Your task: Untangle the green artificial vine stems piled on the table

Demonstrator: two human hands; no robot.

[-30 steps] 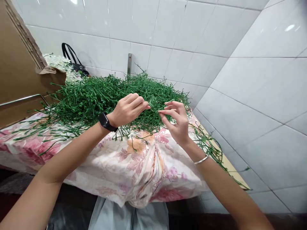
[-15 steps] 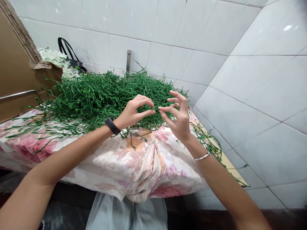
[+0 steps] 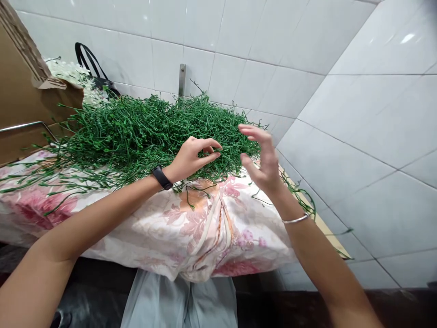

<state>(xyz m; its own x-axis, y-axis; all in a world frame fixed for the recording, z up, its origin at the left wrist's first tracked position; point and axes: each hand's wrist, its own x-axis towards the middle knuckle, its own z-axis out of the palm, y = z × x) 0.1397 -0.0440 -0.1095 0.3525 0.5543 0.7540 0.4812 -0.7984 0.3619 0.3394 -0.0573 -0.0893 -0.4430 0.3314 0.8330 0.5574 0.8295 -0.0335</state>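
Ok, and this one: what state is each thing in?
floral cloth: draped over the front edge.
green stems: heaped loose on it.
left hand: fingertips pinched on stems at the heap's edge.
right hand: open, fingers spread, holding nothing.
black bag: handles up, by the wall.

Both bare forearms reach up and forward from the lower corners and converge toward the middle. The left hand sits knuckles-up, its wrist bent slightly and ringed by a black band, and its fingers are curled in so that the tips close against the thumb in a pinch. The right hand, with a thin silver bangle on its wrist, stands just beside it without touching, raised and loosely spread, palm turned toward the left hand and thumb apart from the fingertips.
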